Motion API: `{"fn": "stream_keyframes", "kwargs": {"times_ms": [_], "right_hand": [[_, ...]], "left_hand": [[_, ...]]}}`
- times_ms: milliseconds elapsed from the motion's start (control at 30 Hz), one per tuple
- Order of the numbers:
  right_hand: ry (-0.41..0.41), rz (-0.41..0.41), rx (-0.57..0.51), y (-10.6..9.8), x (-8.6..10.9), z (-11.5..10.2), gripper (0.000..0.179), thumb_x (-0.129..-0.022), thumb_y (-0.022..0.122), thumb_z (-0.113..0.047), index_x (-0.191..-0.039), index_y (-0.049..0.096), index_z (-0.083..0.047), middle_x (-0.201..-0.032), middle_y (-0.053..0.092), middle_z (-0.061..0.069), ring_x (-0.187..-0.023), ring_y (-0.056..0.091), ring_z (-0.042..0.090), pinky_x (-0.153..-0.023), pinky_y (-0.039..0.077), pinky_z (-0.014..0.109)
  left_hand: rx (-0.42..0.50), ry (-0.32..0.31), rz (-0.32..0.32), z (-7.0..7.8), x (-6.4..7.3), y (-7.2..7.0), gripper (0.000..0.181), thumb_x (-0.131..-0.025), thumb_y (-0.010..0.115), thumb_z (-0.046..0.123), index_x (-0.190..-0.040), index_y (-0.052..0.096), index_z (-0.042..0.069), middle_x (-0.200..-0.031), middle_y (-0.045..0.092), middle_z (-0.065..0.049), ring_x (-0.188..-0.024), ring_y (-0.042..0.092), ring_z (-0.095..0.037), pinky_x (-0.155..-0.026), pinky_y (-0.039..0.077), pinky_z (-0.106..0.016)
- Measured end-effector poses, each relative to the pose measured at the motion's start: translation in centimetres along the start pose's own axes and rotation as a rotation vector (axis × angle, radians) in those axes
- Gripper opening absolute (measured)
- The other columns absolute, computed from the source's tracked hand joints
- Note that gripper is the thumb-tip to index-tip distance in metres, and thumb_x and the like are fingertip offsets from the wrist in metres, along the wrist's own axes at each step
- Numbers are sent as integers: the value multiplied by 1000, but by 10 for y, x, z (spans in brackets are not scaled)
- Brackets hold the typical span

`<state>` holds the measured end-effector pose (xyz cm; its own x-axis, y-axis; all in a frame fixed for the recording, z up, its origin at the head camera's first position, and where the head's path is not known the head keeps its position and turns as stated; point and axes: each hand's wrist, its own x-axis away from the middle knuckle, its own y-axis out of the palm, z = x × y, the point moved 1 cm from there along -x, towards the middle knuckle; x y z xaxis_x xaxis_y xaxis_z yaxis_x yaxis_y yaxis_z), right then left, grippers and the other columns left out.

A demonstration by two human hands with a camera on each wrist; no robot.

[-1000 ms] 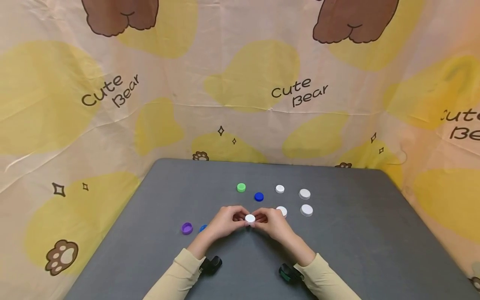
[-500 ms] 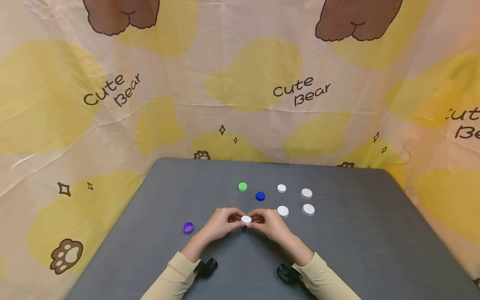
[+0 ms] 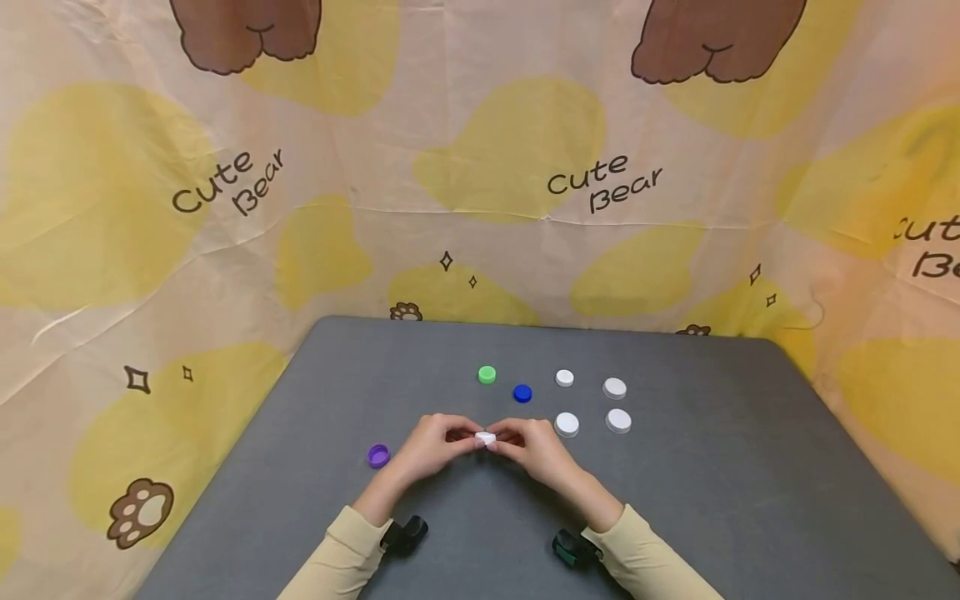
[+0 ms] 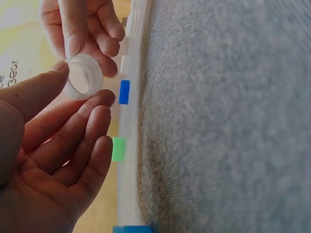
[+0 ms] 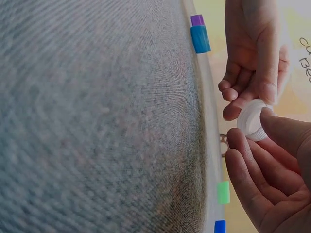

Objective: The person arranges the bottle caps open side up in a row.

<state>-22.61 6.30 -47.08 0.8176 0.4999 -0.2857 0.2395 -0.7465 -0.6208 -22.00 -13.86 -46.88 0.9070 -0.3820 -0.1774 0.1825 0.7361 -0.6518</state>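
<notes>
A white bottle cap is held between both hands above the middle of the table. My left hand pinches its left side between thumb and fingers. My right hand pinches its right side the same way. In the left wrist view the cap shows a ridged side and its hollow inside. The right wrist view shows the cap tilted, with a thumb on its edge. Beyond the hands lie a dark blue cap and a green cap.
Several white caps, among them a larger one, lie right of the hands on the grey table. A purple cap lies hollow side up at the left. Near it a lighter blue cap shows in the right wrist view.
Both hands have shifted slightly left with the white cap. The cap has tipped, so its round top now looks flatter from the head view. The lighter blue cap is now hidden there.
</notes>
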Motion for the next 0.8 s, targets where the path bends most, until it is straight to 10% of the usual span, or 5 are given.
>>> {"fn": "stream_keyframes", "kwargs": {"times_ms": [800], "right_hand": [[141, -75, -220, 9, -2, -2, 18, -92, 62, -22, -91, 72, -7, -75, 71, 3, -65, 68, 12, -59, 55, 25]], "left_hand": [[-10, 25, 71, -1, 7, -10, 7, -85, 72, 25, -91, 76, 24, -83, 72, 12, -73, 61, 0, -66, 49, -20]]}}
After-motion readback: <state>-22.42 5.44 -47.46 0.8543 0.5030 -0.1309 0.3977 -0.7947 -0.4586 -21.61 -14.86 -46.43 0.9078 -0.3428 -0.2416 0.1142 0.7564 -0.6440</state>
